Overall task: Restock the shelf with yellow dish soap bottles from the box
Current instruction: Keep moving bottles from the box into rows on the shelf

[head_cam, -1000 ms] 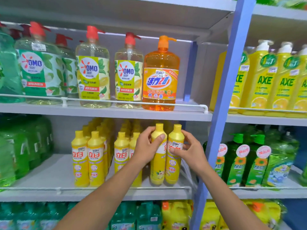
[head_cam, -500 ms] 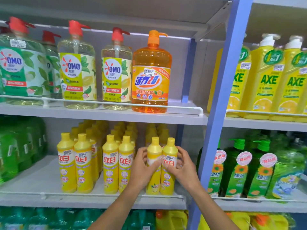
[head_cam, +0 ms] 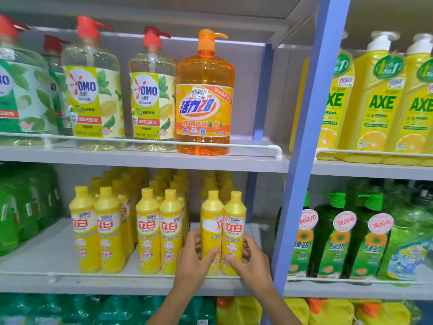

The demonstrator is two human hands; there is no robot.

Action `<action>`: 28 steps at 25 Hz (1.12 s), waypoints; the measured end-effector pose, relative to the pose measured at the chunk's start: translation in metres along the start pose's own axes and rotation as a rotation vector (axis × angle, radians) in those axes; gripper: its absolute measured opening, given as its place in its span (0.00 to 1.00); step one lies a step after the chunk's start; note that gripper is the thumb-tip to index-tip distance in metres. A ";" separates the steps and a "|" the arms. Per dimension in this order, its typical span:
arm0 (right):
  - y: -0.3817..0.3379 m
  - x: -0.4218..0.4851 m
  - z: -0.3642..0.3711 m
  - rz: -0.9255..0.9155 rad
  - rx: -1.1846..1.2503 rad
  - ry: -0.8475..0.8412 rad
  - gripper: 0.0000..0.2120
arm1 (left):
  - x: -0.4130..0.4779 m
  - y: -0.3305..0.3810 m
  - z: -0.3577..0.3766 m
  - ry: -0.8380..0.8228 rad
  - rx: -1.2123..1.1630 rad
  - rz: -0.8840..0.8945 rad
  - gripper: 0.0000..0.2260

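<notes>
The step in hand looks like setting two new bottles at the front of the shelf (head_cam: 46,281), near 6 o'clock in the view. At their 9 o'clock stand other yellow bottles (head_cam: 147,231), in rows. The left hand (head_cam: 193,261) curls round the left bottle (head_cam: 210,228), thumb on the front. The right bottle (head_cam: 234,228) touches it, and the right hand (head_cam: 253,263) curls round that one from 4 o'clock. Both bottles stand straight, tall and thin, with yellow caps and red writing. Next, I think, both hands must let go gently so nothing tips, then fetch more from the box, which is not in view
</notes>
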State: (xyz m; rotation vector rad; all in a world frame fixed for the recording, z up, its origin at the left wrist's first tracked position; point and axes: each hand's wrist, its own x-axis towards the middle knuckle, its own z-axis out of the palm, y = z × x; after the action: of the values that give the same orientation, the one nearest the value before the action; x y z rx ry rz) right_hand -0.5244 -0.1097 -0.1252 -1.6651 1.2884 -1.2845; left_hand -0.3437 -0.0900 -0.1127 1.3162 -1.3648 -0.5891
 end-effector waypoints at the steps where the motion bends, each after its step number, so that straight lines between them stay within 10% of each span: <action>1: 0.002 0.002 0.001 0.002 -0.001 -0.010 0.28 | 0.002 -0.002 0.000 -0.004 0.005 0.008 0.23; 28: 0.029 0.044 0.022 -0.006 0.003 0.053 0.25 | 0.031 -0.028 0.021 0.120 0.171 0.063 0.21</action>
State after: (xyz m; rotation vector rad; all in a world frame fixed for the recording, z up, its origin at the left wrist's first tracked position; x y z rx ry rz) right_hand -0.5110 -0.1620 -0.1447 -1.6440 1.3127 -1.3415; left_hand -0.3459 -0.1324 -0.1330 1.4163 -1.3761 -0.3503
